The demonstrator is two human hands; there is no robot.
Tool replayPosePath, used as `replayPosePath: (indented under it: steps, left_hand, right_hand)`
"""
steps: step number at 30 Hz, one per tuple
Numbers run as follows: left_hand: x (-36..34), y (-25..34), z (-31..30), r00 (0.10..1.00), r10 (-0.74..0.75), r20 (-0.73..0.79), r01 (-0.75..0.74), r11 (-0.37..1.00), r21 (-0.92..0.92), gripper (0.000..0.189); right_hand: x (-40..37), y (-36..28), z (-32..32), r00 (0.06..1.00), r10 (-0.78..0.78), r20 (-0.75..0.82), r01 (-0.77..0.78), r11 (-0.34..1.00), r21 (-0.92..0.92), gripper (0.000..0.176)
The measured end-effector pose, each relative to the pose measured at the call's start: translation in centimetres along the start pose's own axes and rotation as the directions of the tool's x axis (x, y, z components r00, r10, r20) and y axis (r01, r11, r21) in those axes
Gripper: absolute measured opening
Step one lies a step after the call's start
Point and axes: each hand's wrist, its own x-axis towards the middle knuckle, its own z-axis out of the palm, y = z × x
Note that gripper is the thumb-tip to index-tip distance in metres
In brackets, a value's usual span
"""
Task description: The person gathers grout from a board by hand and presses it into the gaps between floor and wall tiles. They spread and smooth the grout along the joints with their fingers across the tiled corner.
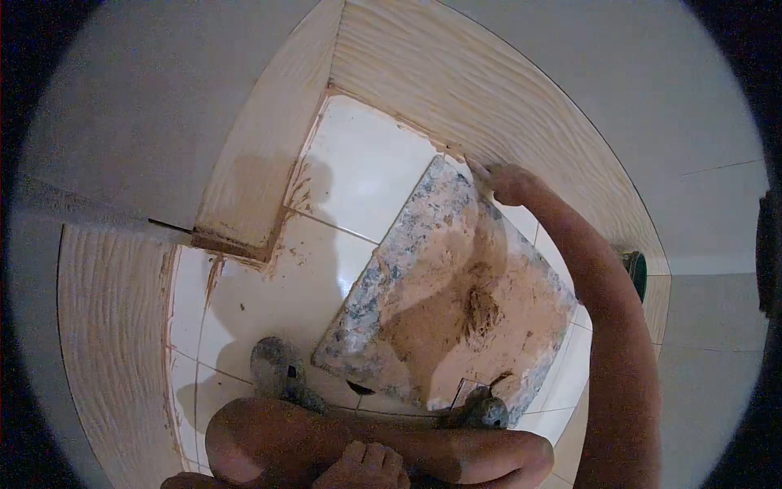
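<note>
My right hand point(507, 182) reaches to the foot of the wood-patterned wall tiles point(456, 73), with fingertips at the brown-smeared joint where wall meets floor. Whether something small lies between its fingers is hidden. Just below it lies a speckled, worn board point(383, 285) on the white floor tiles point(366, 155). Wet brown paste point(440, 326) covers much of the board, with a darker lump point(482, 308) near its middle. My left hand point(364, 468) rests by my legs at the bottom edge, its fingers curled; what they hold, if anything, is hidden.
Brown smears mark the wall corner point(269, 248) at left. A dusty grey object point(277, 363) sits left of the board. At the board's lower edge is a small blade-like tool point(471, 394) beside another dusty grey object point(489, 411). A dark green object point(636, 275) stands at right, behind my arm.
</note>
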Motion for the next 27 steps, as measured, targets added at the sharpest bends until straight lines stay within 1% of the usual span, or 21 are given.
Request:
replayPosePath:
  steps: [1, 2, 3, 4, 5, 6, 7, 8, 9, 10, 11, 12, 13, 15, 16, 17, 18, 20, 22, 25, 27]
  left_hand:
    - [0.1, -0.2, -0.5, 0.999, 0.045, 0.013, -0.046, 0.998, 0.043, 0.024]
    - [0.1, 0.2, 0.1, 0.999, 0.046, 0.010, -0.047, 0.998, 0.043, 0.024]
    - [0.1, 0.8, 1.2, 0.998, 0.019, 0.061, -0.028, 0.987, 0.160, 0.024]
    - [0.1, 1.3, 1.8, 0.994, -0.013, 0.110, -0.018, 0.961, 0.276, 0.024]
    - [0.1, 1.1, 1.5, 0.994, -0.012, 0.107, -0.018, 0.961, 0.278, 0.024]
    - [0.0, 0.8, 1.0, 0.998, 0.024, 0.052, -0.035, 0.976, 0.213, 0.023]
    - [0.0, 0.5, 0.4, 0.998, 0.057, -0.005, -0.056, 0.987, 0.150, 0.022]
    - [0.0, 0.3, -0.1, 0.998, 0.057, -0.005, -0.056, 0.987, 0.153, 0.022]
    - [0.1, 0.1, -0.7, 0.996, 0.057, 0.065, -0.063, 0.994, 0.093, 0.023]
    - [0.2, 0.0, -1.0, 0.989, 0.058, 0.133, -0.063, 0.997, 0.033, 0.023]
    - [0.1, 0.2, -0.4, 0.990, 0.054, 0.132, -0.059, 0.998, 0.038, 0.023]
    - [-0.1, 0.5, 0.7, 0.999, 0.011, 0.043, -0.012, 1.000, 0.013, 0.024]
    - [0.0, 0.5, 0.9, 0.998, -0.034, -0.046, 0.034, 0.999, -0.016, 0.024]
    - [0.1, 0.6, 1.0, 0.999, -0.047, -0.018, 0.047, 0.999, -0.011, 0.025]
    - [0.2, 0.6, 0.9, 0.998, -0.058, 0.006, 0.058, 0.998, -0.008, 0.025]
    - [0.1, 0.5, 1.1, 0.998, -0.057, 0.009, 0.057, 0.998, -0.011, 0.025]
    - [-0.1, 0.3, 1.2, 0.998, -0.010, -0.058, 0.012, 0.999, 0.033, 0.025]
    - [-0.2, 0.2, 1.1, 0.992, 0.040, -0.120, -0.031, 0.996, 0.082, 0.025]
    - [0.3, 0.0, -0.1, 0.998, -0.020, 0.056, 0.026, 0.994, -0.110, 0.025]
    - [0.2, 0.2, 0.0, 1.000, 0.004, 0.007, -0.004, 0.999, -0.054, 0.024]
    - [0.2, 0.2, 0.4, 1.000, 0.012, -0.014, -0.013, 1.000, -0.018, 0.024]
  right_hand:
    - [-0.1, 1.2, 0.9, 1.000, 0.001, 0.002, -0.001, 1.000, -0.004, 0.076]
    - [0.0, 2.3, 1.4, 0.983, -0.135, -0.122, 0.134, 0.991, -0.018, 0.074]
    - [0.1, 3.1, 2.1, 0.933, -0.267, -0.240, 0.263, 0.964, -0.048, 0.071]
    - [-0.4, 1.7, -0.3, 0.935, -0.265, -0.237, 0.261, 0.964, -0.048, 0.071]
    - [-1.1, -1.5, -5.3, 0.999, -0.024, 0.036, 0.025, 0.999, -0.024, 0.069]
    - [-1.8, -3.5, -7.9, 0.927, 0.221, 0.304, -0.212, 0.975, -0.062, 0.067]
    - [-2.2, -3.7, -7.5, 0.926, 0.223, 0.304, -0.215, 0.975, -0.061, 0.067]
    - [-2.3, -3.8, -6.7, 0.994, 0.088, 0.069, -0.090, 0.995, 0.030, 0.066]
    - [-2.2, -3.7, -5.7, 0.983, -0.040, -0.180, 0.056, 0.995, 0.088, 0.066]
    - [-1.2, -2.9, -4.0, 0.982, -0.042, -0.185, 0.058, 0.995, 0.086, 0.066]
    - [0.4, -1.7, -1.6, 0.893, -0.194, -0.405, 0.191, 0.980, -0.049, 0.067]
    - [1.3, -1.2, -0.3, 0.737, -0.350, -0.579, 0.283, 0.937, -0.206, 0.068]
    - [1.2, -1.5, -0.5, 0.733, -0.350, -0.583, 0.283, 0.937, -0.206, 0.068]
    - [0.4, -2.3, -0.6, 0.947, -0.060, -0.315, 0.054, 0.998, -0.028, 0.071]
    - [0.5, -2.5, -0.8, 0.948, -0.060, -0.313, 0.054, 0.998, -0.027, 0.071]
    - [0.8, -2.7, -1.0, 0.987, 0.047, -0.155, -0.051, 0.998, -0.023, 0.071]
    - [1.1, -3.1, -1.1, 0.988, 0.154, 0.006, -0.154, 0.987, -0.036, 0.071]
    - [0.9, -3.6, -1.5, 0.988, 0.154, -0.004, -0.154, 0.987, -0.049, 0.070]
    - [1.2, -3.6, -2.0, 0.989, 0.149, -0.017, -0.150, 0.986, -0.070, 0.069]
    - [1.8, -2.8, -2.5, 0.998, 0.047, -0.035, -0.050, 0.996, -0.076, 0.068]
    - [1.5, -4.1, -3.5, 0.964, 0.019, -0.264, -0.039, 0.997, -0.071, 0.059]
